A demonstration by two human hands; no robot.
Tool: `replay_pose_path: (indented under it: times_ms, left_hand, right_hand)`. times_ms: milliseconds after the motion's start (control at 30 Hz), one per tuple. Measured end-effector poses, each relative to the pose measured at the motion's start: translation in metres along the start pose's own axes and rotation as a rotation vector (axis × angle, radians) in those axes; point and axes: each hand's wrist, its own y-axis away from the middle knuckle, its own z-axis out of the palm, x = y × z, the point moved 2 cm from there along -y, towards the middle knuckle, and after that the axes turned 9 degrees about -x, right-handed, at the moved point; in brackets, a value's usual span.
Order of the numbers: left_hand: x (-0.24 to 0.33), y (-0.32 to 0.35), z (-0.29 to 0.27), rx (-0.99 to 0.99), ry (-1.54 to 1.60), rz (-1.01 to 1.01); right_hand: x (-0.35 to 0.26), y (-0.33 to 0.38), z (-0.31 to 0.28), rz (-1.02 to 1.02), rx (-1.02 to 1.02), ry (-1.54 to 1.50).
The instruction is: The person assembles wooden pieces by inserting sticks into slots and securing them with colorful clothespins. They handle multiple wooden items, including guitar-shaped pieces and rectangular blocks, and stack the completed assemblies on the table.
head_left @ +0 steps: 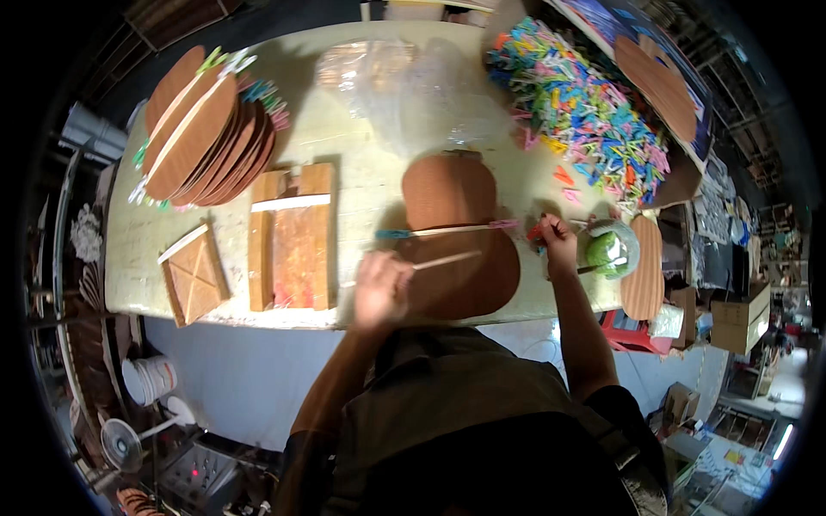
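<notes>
A brown guitar-shaped wooden plate [449, 191] lies before me near the table's front edge. Across its waist runs a pale wooden strip [447, 230], with a teal clothespin [393, 234] at its left end and a pink clothespin [502, 224] at its right. My left hand [383, 288], smeared by motion, is closed on a second thin wooden strip [447, 260] that reaches over the plate's lower part. To the right of the plate, my right hand [557, 241] pinches a red clothespin [534, 233], partly hidden by the fingers; something bluish shows just below it.
A large heap of coloured clothespins [594, 112] fills the back right. Beside my right hand stands a round container with green contents [607, 250]. Clipped wooden plates [211, 138] are stacked at left, near a wooden jig [297, 241] and a small frame [194, 273]. Plastic wrap [379, 82] lies behind.
</notes>
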Motion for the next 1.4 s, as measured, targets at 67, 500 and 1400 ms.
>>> replay_pose_path:
  times_ms: [67, 500, 1400]
  left_hand:
    - [0.025, -0.01, 0.029, -0.062, 0.104, -0.046]
    - [0.034, -0.018, 0.081, -0.131, 0.098, 0.037]
    - [0.021, -0.009, 0.079, -0.111, 0.174, 0.056]
  right_hand:
    - [0.001, 0.027, -0.007, 0.088, 0.04, -0.279]
    - [-0.005, 0.09, 0.018, 0.274, -0.039, -0.569]
    - [-0.084, -0.002, 0.228, 0.323, -1.032, -0.016]
